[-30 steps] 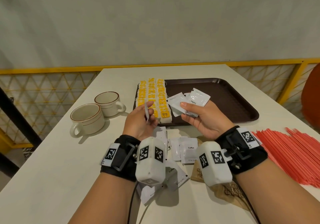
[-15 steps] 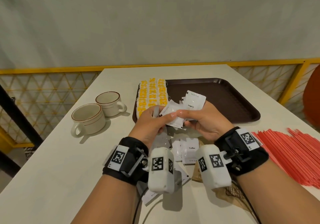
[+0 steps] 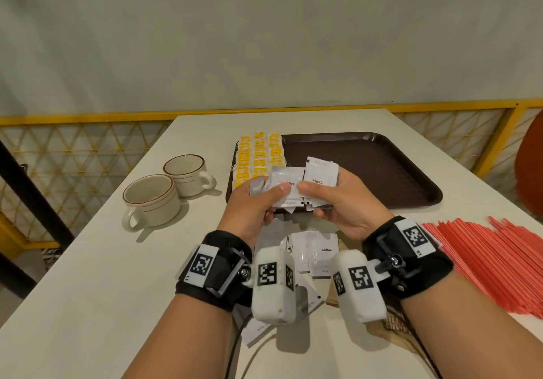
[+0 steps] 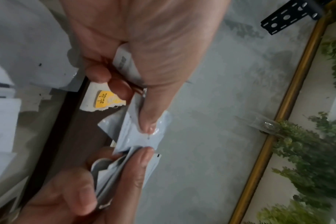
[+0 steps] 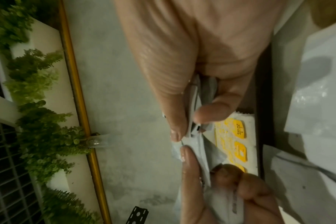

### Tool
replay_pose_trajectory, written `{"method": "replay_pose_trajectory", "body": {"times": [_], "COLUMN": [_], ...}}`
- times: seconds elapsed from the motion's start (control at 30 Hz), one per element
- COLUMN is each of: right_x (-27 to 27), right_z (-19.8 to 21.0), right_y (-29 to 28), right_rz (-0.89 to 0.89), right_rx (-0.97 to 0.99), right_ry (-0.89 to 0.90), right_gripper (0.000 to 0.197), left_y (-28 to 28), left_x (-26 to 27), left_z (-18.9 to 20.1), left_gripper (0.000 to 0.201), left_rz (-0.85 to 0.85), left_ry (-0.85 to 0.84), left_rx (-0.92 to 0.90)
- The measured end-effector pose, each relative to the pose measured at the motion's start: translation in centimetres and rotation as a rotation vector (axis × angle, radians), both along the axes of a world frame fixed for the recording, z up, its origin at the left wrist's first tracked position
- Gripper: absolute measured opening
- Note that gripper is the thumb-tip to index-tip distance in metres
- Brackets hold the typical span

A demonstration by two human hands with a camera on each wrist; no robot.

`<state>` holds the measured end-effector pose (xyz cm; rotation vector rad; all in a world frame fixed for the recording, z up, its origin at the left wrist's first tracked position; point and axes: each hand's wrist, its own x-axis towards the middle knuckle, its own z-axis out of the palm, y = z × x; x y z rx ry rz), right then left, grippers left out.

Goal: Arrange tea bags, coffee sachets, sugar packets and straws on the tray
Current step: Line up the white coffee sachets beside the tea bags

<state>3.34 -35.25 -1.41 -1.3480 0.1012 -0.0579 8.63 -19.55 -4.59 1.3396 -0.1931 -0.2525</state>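
Both hands meet above the near left corner of the brown tray (image 3: 382,173), sharing a fan of white coffee sachets (image 3: 286,186). My left hand (image 3: 264,199) pinches one sachet (image 4: 144,133) with thumb on top, and holds another sachet (image 3: 256,186) between its fingers. My right hand (image 3: 326,199) grips a small stack of sachets (image 5: 195,106) between thumb and fingers. Yellow-tagged tea bags (image 3: 258,155) lie in rows along the tray's left side. More coffee sachets (image 3: 320,254) lie on the table below the hands. Red straws (image 3: 487,258) are heaped at the right.
Two cream cups (image 3: 152,199) with brown rims stand left of the tray. A brown paper bag (image 3: 393,328) lies under my right wrist. The white table (image 3: 88,290) ends at a yellow railing (image 3: 73,120) behind and at both sides.
My left hand has come right to meet the right hand and now pinches a sachet from the fan. Both hands have lifted slightly toward the tray.
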Motion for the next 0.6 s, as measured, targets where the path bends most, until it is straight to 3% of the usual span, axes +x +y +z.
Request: {"method": "replay_pose_trajectory", "body": {"times": [0.07, 0.2, 0.4, 0.6], "right_x": [0.04, 0.04, 0.09, 0.36], "right_z": [0.01, -0.09, -0.21, -0.25], "right_y": [-0.17, -0.35, -0.31, -0.41], "right_rz": [-0.033, -0.034, -0.025, -0.157], "right_rx": [-0.014, -0.065, -0.118, -0.065], "right_ry": [-0.006, -0.03, -0.058, -0.068], "right_gripper": [0.028, 0.034, 0.037, 0.03], "left_y": [-0.09, -0.02, 0.34, -0.21], "left_x": [-0.06, -0.28, -0.51, -0.55], "left_z": [0.06, 0.27, 0.44, 0.75], "left_gripper": [0.028, 0.004, 0.013, 0.008], "left_rz": [-0.004, -0.047, -0.052, -0.043], "left_ry": [0.029, -0.002, -0.022, 0.036], "left_rx": [-0.028, 0.005, 0.024, -0.023]}}
